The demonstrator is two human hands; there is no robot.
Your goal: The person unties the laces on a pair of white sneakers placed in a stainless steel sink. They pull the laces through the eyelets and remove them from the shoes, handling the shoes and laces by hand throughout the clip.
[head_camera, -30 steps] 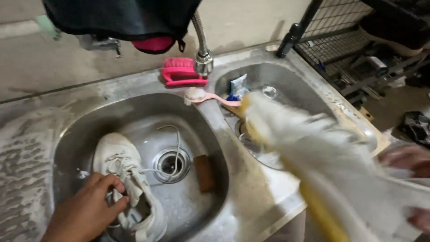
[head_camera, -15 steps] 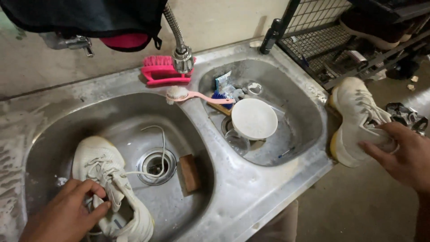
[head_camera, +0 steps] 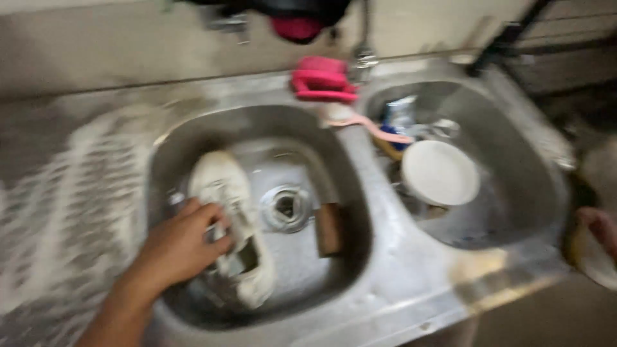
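Observation:
The picture is blurred by motion. My left hand (head_camera: 177, 247) grips a white sneaker (head_camera: 231, 222) that lies in the left basin of a steel double sink (head_camera: 379, 212), beside the drain (head_camera: 286, 207). My right hand (head_camera: 601, 225) shows only at the right edge, past the sink's corner, closed on a second white sneaker with a yellowish sole (head_camera: 594, 250); most of that shoe is out of frame.
A brown sponge block (head_camera: 330, 229) lies right of the drain. The right basin holds a white bowl (head_camera: 440, 172), a small packet and a pink toothbrush (head_camera: 366, 125). A pink scrub brush (head_camera: 319, 78) sits by the tap (head_camera: 364, 51). A dark metal rack stands at the far right.
The view has swung left, so the sink now fills the frame. My right hand with the second sneaker has slid to the right edge. My left hand stays on the sneaker in the basin.

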